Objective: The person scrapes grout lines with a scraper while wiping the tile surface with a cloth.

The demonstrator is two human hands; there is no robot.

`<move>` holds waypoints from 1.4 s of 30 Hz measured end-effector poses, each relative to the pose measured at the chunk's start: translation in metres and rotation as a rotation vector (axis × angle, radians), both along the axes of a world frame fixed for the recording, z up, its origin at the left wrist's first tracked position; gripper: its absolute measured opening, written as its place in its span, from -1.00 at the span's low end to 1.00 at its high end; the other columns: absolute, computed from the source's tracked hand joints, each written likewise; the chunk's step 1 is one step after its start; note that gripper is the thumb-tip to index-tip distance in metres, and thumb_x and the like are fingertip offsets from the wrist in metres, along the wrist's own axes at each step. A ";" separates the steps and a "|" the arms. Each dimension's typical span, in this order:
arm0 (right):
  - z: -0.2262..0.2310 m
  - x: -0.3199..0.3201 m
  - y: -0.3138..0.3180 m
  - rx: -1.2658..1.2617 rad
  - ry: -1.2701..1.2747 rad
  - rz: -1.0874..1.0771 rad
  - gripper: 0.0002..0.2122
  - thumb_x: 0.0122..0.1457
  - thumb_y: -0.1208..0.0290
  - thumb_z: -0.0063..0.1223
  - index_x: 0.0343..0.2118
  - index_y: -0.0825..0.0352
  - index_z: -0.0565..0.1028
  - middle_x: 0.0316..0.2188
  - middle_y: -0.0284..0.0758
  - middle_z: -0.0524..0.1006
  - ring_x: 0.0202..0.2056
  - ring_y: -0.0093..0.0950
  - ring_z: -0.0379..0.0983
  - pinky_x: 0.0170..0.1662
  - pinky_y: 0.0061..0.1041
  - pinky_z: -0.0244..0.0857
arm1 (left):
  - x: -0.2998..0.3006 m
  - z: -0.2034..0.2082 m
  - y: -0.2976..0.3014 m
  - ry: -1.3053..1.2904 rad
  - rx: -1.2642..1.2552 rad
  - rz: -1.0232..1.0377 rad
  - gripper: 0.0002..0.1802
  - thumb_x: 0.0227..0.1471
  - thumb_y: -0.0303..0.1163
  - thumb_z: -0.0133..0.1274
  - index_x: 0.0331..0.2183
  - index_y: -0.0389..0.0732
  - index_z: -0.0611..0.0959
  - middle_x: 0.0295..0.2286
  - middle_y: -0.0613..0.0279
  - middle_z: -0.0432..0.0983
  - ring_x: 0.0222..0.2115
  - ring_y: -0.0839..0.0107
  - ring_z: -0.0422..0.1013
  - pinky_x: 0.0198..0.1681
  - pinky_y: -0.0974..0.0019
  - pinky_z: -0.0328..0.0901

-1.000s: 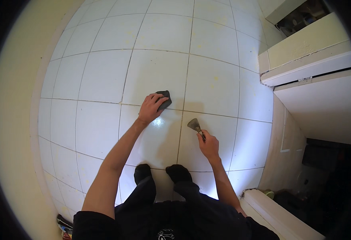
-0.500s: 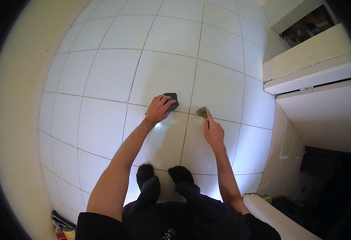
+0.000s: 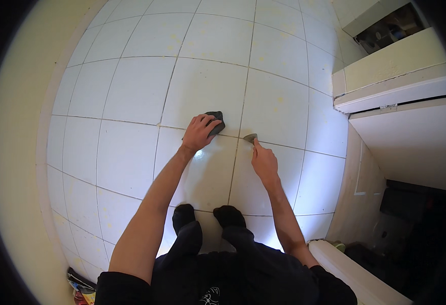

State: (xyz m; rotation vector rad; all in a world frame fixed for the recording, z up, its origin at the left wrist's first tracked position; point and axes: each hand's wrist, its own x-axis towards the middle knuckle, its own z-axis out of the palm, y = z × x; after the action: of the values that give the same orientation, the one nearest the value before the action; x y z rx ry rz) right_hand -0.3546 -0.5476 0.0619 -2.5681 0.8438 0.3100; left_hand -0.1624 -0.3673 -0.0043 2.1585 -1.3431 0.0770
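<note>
My left hand point(image 3: 200, 131) presses a bunched dark grey cloth point(image 3: 216, 120) against the pale tiled floor point(image 3: 136, 152), its fingers curled over it. To the right, my right hand point(image 3: 265, 161) grips a putty knife, with the forefinger stretched along it toward the blade. The flared metal blade of the putty knife point(image 3: 250, 137) lies at a grout line just right of a tile corner. Its handle is mostly hidden in my fist. A small gap of floor separates the cloth from the blade.
My feet in black socks point(image 3: 229, 216) stand close below my hands. Yellow specks point(image 3: 280, 99) dot the tiles. A cream wall point(image 3: 19, 132) runs along the left, with colourful items point(image 3: 83, 292) at its foot. At right are a white ledge point(image 3: 395, 89) and a dark recess point(image 3: 411, 223).
The putty knife has moved left toward the tile corner, and its blade has turned to point more leftward. My left hand and the cloth have barely moved; the whole view has shifted slightly.
</note>
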 end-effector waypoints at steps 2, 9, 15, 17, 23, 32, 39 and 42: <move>0.003 0.004 0.001 0.013 0.014 -0.001 -0.62 0.31 0.36 -0.11 0.17 0.31 0.40 -0.50 -0.05 0.58 -0.40 -0.07 0.56 -0.31 -0.07 0.44 | 0.001 -0.002 0.001 0.002 0.007 -0.003 -0.38 -0.24 -0.44 0.33 -0.04 0.01 0.55 -0.07 0.28 0.44 -0.02 0.16 0.34 0.03 0.09 0.29; 0.007 0.017 0.000 0.033 0.050 -0.013 -0.61 0.29 0.40 -0.11 0.16 0.38 0.39 -0.42 0.00 0.60 -0.35 -0.06 0.58 -0.25 -0.07 0.45 | 0.001 -0.005 0.001 0.023 0.003 -0.002 -0.36 -0.25 -0.44 0.34 -0.03 0.01 0.55 -0.05 0.29 0.43 0.00 0.15 0.34 0.04 0.09 0.28; 0.006 0.020 0.000 0.039 0.043 0.027 -0.59 0.25 0.45 -0.11 0.16 0.42 0.37 -0.40 0.03 0.60 -0.31 -0.02 0.58 -0.21 -0.07 0.45 | 0.001 -0.003 0.002 0.025 -0.002 0.001 -0.38 -0.24 -0.45 0.33 -0.04 0.01 0.55 -0.06 0.29 0.43 -0.01 0.16 0.34 0.04 0.09 0.28; 0.005 0.019 0.000 0.032 0.024 0.005 -0.59 0.23 0.48 -0.11 0.15 0.42 0.38 -0.39 0.04 0.60 -0.30 -0.01 0.58 -0.21 -0.07 0.46 | 0.001 -0.001 0.001 0.019 -0.009 0.003 -0.38 -0.25 -0.44 0.34 -0.05 0.00 0.56 -0.08 0.29 0.44 -0.02 0.16 0.35 0.04 0.09 0.28; 0.014 0.029 0.000 0.032 0.084 0.020 -0.54 0.11 0.58 -0.09 0.14 0.45 0.38 -0.40 0.08 0.59 -0.29 0.00 0.58 -0.21 -0.07 0.47 | 0.002 -0.001 0.002 0.048 -0.028 -0.010 -0.36 -0.29 -0.46 0.33 -0.05 -0.01 0.57 -0.07 0.25 0.43 -0.01 0.14 0.34 0.05 0.07 0.28; 0.003 0.030 -0.007 0.027 0.077 0.020 -0.56 0.09 0.58 -0.06 0.10 0.49 0.38 -0.38 0.09 0.59 -0.27 0.00 0.58 -0.19 -0.08 0.47 | 0.001 -0.002 0.001 0.029 -0.018 -0.001 -0.40 -0.24 -0.42 0.35 -0.06 0.00 0.58 -0.08 0.27 0.45 -0.02 0.16 0.35 0.03 0.09 0.28; 0.006 0.025 -0.012 0.055 0.112 0.043 -0.58 0.14 0.56 -0.08 0.11 0.45 0.41 -0.35 0.06 0.59 -0.27 0.00 0.57 -0.18 -0.08 0.46 | 0.000 -0.001 0.001 0.033 -0.012 -0.001 -0.42 -0.23 -0.43 0.34 -0.07 0.00 0.58 -0.09 0.28 0.45 -0.02 0.16 0.36 0.02 0.10 0.29; 0.008 0.015 -0.009 0.075 0.101 0.003 -0.60 0.21 0.49 -0.09 0.12 0.39 0.42 -0.36 0.04 0.59 -0.29 -0.01 0.57 -0.17 -0.09 0.46 | 0.000 -0.001 0.000 0.024 -0.028 0.007 -0.42 -0.23 -0.43 0.34 -0.06 0.00 0.58 -0.09 0.29 0.45 -0.03 0.17 0.36 0.03 0.10 0.29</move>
State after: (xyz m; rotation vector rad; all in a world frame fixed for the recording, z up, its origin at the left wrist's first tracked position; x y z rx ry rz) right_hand -0.3399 -0.5564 0.0702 -2.5021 0.8474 0.4667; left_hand -0.1626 -0.3677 -0.0051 2.1346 -1.3136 0.0714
